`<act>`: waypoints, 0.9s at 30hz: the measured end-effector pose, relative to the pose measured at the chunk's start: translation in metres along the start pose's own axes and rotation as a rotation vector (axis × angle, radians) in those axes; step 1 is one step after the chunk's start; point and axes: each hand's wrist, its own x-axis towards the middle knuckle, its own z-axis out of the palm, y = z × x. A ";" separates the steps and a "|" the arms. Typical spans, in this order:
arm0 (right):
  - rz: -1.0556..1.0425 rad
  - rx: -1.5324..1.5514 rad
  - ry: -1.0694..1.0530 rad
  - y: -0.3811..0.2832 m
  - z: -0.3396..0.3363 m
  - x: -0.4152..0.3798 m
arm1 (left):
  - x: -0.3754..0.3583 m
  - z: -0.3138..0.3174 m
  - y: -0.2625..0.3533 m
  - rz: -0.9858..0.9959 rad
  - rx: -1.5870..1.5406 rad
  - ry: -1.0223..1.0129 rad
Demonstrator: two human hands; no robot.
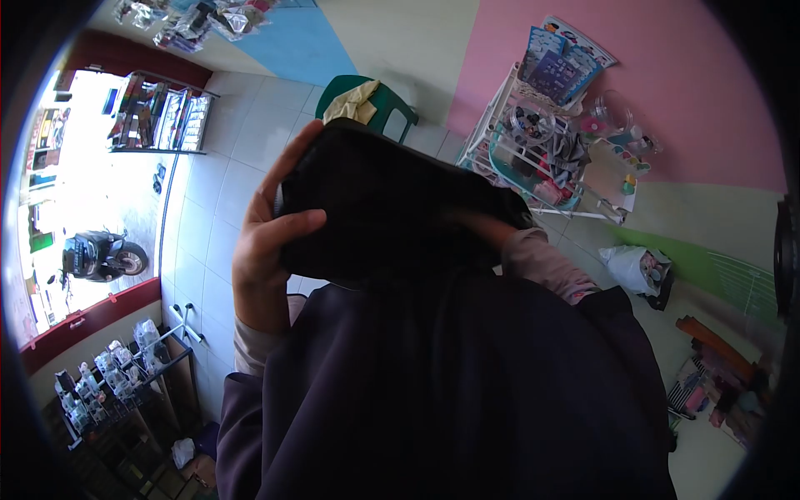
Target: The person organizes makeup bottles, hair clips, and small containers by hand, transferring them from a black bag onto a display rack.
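Note:
A black bag (383, 192) is held up in front of my chest, its dark surface showing little detail. My left hand (271, 221) grips its left end, the thumb lying across the near face and the fingers behind the far edge. From the right, my right hand (483, 227) reaches into the dark area of the bag, and its fingers are lost in the black. What that hand touches in there I cannot tell. Dark purple cloth (467, 375) that I wear fills the view below the bag.
Beyond the bag stands a green plastic chair (397, 104) with a yellowish cloth (352, 102) on it. A white wire rack (492, 125) of small goods is at right, near a white plastic bag (629, 265). Display shelves (154, 112) and a motorbike (104, 256) show by the doorway at left.

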 end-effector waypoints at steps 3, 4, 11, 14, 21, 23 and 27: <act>-0.116 0.527 0.015 -0.009 -0.046 -0.019 | 0.002 -0.017 0.008 0.073 0.063 0.043; -0.200 0.763 0.004 -0.011 -0.058 -0.025 | 0.004 -0.021 0.010 0.096 0.070 0.054; -0.722 1.751 -0.317 0.006 -0.069 -0.034 | 0.044 -0.044 0.021 0.263 0.160 0.072; -0.611 1.859 -0.295 0.027 -0.058 -0.032 | 0.081 -0.058 0.026 0.332 0.114 0.091; -0.497 2.002 -0.227 0.055 -0.033 -0.054 | 0.165 -0.087 0.053 0.459 0.135 0.065; -0.528 1.990 -0.098 0.058 -0.029 -0.064 | 0.180 -0.103 0.051 0.438 0.252 0.143; -0.533 2.013 -0.009 0.061 -0.032 -0.071 | 0.206 -0.155 0.006 0.552 0.782 0.279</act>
